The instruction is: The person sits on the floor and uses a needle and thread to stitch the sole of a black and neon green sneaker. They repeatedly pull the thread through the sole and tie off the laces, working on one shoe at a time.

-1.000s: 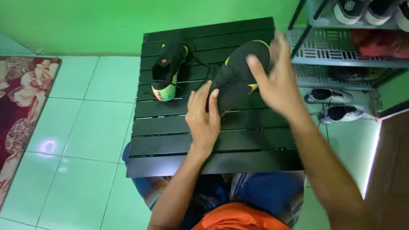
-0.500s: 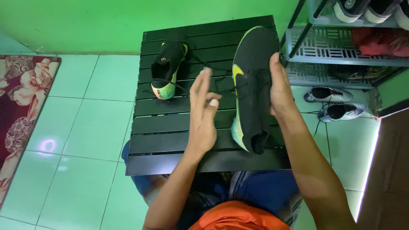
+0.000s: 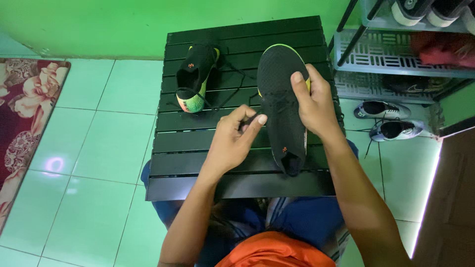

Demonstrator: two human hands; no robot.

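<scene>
We see the right hand wrapped around the black shoe, thumb laid over the top of the upper and the fingers hidden behind its far side, so the grip is closed on the shoe's middle. The left hand sits just beside it, thumb and forefinger pinched together at the shoe's near flank; something thin and dark seems caught between them, probably a lace end, though we cannot tell for sure. The shoe lies with its long axis running away from us, toe with the yellow-green edge at the far end, ankle opening at the near end, pointing back toward our lap. It is held over the right half of the black slatted table, and we cannot tell whether it rests on the slats or hangs just above them. Both hands meet at the shoe, the right one carrying it and the left one only touching its side. Farther left on the table lies the second shoe, black with a bright heel, its loose laces trailing across the slats, well apart from both hands. Beyond the table we see green floor tiles, a patterned red rug at the left edge, and a shoe rack to the right with a pair of white-trimmed shoes beneath it.
</scene>
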